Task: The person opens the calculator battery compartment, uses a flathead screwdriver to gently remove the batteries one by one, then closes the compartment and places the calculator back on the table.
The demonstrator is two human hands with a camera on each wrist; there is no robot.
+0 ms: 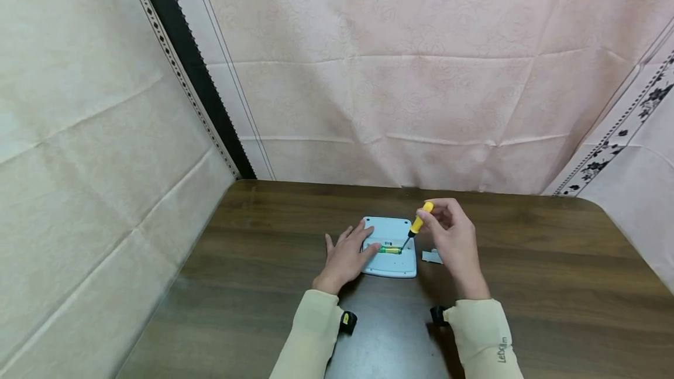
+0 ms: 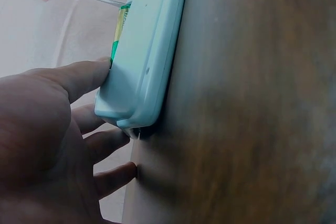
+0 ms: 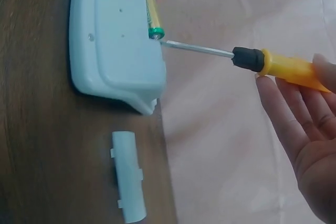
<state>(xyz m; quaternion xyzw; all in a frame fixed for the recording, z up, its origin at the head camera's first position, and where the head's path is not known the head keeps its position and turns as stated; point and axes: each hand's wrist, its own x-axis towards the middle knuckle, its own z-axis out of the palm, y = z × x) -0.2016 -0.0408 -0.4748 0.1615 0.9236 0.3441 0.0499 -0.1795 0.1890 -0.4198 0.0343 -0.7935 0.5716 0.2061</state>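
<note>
A light blue plastic device (image 1: 391, 266) lies on the table with its battery slot uncovered and a green and gold battery (image 1: 390, 250) inside. My left hand (image 1: 344, 259) rests on the device's left side, fingers spread; in the left wrist view its thumb touches the casing beside the battery. Between thumb and fingers, my right hand (image 1: 457, 245) holds a yellow-handled screwdriver (image 1: 416, 226) at a slant. In the right wrist view the screwdriver's metal tip meets the battery's end at the edge of the slot. What kind of device it is cannot be told from this side.
Right of the device, a light blue battery cover (image 3: 128, 177) with small tabs lies on the brown wooden table (image 1: 553, 262), partly behind the right hand in the head view. Pale patterned cloth (image 1: 395, 98) hangs behind the table's far edge and at both sides.
</note>
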